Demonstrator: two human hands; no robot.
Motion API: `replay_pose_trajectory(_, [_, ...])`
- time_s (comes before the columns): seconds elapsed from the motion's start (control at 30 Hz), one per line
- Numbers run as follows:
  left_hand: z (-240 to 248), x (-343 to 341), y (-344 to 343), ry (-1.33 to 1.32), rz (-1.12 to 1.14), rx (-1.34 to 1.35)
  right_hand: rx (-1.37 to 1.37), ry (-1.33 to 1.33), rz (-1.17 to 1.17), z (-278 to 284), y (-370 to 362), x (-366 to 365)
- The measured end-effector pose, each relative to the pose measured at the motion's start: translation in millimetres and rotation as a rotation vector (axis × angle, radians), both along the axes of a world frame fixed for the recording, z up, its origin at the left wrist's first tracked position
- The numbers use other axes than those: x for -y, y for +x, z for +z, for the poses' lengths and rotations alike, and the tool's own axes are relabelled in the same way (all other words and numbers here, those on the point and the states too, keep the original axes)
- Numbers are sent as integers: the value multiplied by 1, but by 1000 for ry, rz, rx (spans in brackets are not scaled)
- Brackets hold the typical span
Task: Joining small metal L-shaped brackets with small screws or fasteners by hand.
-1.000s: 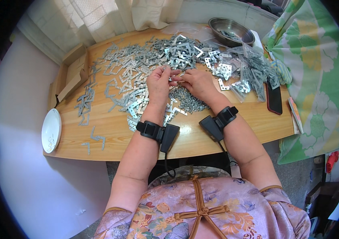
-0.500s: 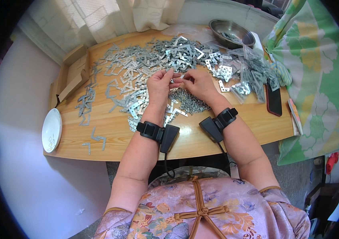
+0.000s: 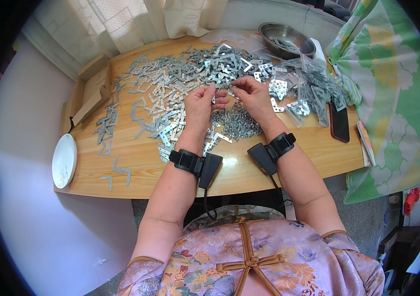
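Observation:
My left hand (image 3: 201, 103) is closed over the middle of the table, thumb against the index finger. A sliver of grey metal shows at its fingertips, too small to name. To its right, my right hand (image 3: 253, 99) pinches thumb and forefinger together; whatever sits between them is too small to make out. A gap separates the two hands. Just below them lies a heap of small grey screws (image 3: 239, 122). Flat L-shaped metal corner brackets (image 3: 170, 81) spread in a large pile behind and left of my hands.
At the back right stand a steel bowl (image 3: 289, 54) with metal pieces and clear plastic bags (image 3: 313, 89) of brackets. A dark phone (image 3: 339, 123) lies at the right edge. An open cardboard box (image 3: 89, 91) and a white plate (image 3: 64, 163) are on the left.
My right hand has moved away from my left, slightly up and to the right, so a gap now shows between the fingertips. My left hand has barely shifted.

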State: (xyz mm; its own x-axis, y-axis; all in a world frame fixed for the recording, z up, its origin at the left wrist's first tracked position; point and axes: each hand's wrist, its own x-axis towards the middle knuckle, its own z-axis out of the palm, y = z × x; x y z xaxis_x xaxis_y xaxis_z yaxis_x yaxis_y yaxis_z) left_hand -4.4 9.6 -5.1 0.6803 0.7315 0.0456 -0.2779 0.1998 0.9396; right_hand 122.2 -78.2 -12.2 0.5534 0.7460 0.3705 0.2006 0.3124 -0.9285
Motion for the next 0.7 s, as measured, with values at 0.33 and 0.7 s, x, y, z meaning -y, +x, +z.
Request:
replay_pose_trajectory(0.33, [2, 3, -1, 28, -5, -25, 490, 38, -170, 8, -4, 4])
replay_pose_trajectory(0.7, [1, 4, -4, 62, -3, -92, 666, 70, -226, 6, -7, 4])
